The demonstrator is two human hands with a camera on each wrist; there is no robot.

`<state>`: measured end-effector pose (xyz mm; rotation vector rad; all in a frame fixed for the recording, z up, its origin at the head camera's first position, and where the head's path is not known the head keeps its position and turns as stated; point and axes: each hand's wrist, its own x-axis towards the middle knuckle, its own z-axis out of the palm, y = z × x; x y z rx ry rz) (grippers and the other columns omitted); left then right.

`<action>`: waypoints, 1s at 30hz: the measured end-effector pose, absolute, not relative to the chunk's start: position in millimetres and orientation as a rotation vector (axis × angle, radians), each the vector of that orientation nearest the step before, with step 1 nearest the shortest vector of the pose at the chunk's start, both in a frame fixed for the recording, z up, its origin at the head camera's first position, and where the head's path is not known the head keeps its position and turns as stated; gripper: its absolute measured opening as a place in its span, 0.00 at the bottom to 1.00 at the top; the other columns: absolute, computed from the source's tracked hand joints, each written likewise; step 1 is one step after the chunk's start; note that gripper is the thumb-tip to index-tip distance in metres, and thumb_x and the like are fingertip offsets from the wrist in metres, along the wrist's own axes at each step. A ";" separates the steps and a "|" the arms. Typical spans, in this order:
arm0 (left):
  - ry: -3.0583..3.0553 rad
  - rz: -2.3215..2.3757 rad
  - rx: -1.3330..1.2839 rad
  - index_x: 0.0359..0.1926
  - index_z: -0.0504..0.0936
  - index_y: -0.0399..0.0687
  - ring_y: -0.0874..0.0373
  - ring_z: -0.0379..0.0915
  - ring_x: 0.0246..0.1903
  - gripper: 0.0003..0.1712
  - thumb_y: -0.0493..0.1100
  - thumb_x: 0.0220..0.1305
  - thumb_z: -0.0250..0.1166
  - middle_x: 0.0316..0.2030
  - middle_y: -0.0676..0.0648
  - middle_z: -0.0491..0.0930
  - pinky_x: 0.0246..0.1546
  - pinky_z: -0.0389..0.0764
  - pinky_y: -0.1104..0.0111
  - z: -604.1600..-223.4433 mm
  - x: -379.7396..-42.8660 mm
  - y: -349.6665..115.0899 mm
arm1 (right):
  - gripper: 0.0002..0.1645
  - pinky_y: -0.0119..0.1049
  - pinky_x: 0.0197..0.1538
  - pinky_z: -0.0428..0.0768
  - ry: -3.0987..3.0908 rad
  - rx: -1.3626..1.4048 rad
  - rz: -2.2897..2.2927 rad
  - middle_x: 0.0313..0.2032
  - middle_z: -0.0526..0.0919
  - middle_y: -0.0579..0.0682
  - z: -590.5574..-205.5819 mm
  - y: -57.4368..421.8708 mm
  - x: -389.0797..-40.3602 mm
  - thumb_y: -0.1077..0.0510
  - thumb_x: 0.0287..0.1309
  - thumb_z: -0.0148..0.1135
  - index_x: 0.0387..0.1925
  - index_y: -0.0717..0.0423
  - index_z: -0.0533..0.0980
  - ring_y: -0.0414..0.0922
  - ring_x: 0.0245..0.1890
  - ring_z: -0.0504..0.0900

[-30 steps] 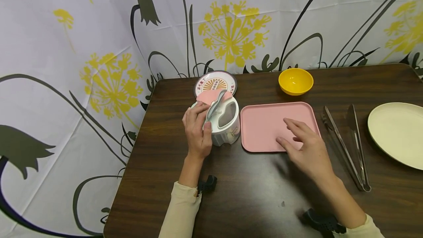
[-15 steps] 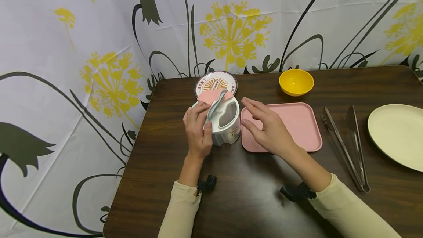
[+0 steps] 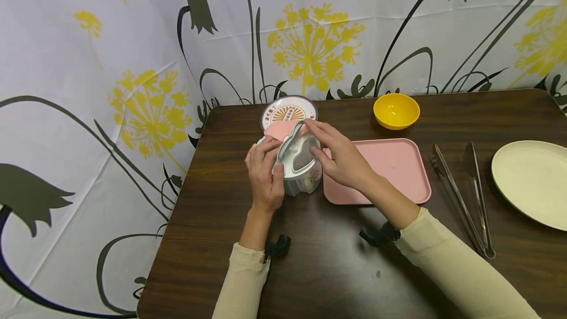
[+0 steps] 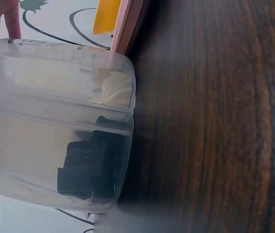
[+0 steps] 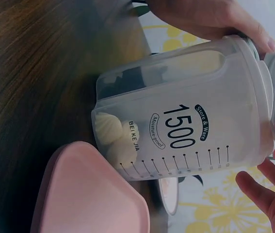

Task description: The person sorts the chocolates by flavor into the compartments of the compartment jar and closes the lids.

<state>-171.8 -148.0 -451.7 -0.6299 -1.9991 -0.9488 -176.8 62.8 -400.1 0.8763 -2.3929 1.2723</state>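
Observation:
A clear plastic storage container (image 3: 305,181) marked 1500 stands upright on the table, with a white lid (image 3: 290,164). A grey lid flap (image 3: 289,143) is raised; a pink piece (image 3: 282,129) shows at the lid's far side. Pale ridged pieces (image 5: 109,127) and black pieces (image 4: 86,167) lie inside, at the bottom. My left hand (image 3: 265,174) grips the container's left side, thumb at the lid's rim. My right hand (image 3: 338,156) is at the lid's right side, fingers extended; the index fingertip meets the raised flap's top and the thumb is over the lid opening.
A pink tray (image 3: 390,166) lies right of the container, close against it. Behind are a patterned plate (image 3: 305,107) and a yellow bowl (image 3: 396,111). Metal tongs (image 3: 480,206) and a cream plate (image 3: 536,181) lie farther right. A printed cloth (image 3: 239,53) hangs behind the table.
My right hand has moved left from over the pink tray to the container's lid and reached the raised flap. The left hand and the container have stayed in place.

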 end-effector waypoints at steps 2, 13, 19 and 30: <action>-1.997 -0.953 -0.630 0.45 0.85 0.42 0.47 0.68 0.61 0.27 0.54 0.69 0.44 0.52 0.44 0.78 0.61 0.54 0.41 -452.2 -172.0 -148.1 | 0.37 0.46 0.51 0.75 -2.406 0.872 1.222 0.67 0.69 0.50 -399.9 62.5 -177.5 0.62 0.63 0.60 0.72 0.50 0.63 0.48 0.55 0.74; -1.998 -0.958 -0.644 0.45 0.84 0.43 0.47 0.68 0.61 0.33 0.60 0.71 0.40 0.51 0.44 0.78 0.62 0.53 0.41 -452.5 -172.2 -148.7 | 0.39 0.45 0.48 0.77 -2.401 0.919 1.103 0.70 0.65 0.46 -398.8 63.2 -180.5 0.62 0.60 0.64 0.72 0.46 0.63 0.47 0.60 0.73; -1.997 -0.964 -0.651 0.45 0.85 0.45 0.47 0.68 0.61 0.33 0.62 0.72 0.40 0.51 0.44 0.79 0.63 0.53 0.42 -451.9 -172.7 -148.8 | 0.39 0.42 0.41 0.78 -2.387 0.907 1.127 0.68 0.66 0.46 -398.9 65.2 -178.5 0.62 0.60 0.65 0.72 0.44 0.64 0.48 0.46 0.80; -1.972 -0.984 -0.671 0.45 0.87 0.48 0.45 0.68 0.60 0.31 0.62 0.71 0.43 0.51 0.43 0.79 0.61 0.53 0.39 -451.3 -173.2 -148.6 | 0.33 0.44 0.40 0.84 -2.210 0.832 1.365 0.62 0.75 0.50 -411.3 65.8 -175.9 0.66 0.55 0.69 0.63 0.55 0.74 0.45 0.40 0.83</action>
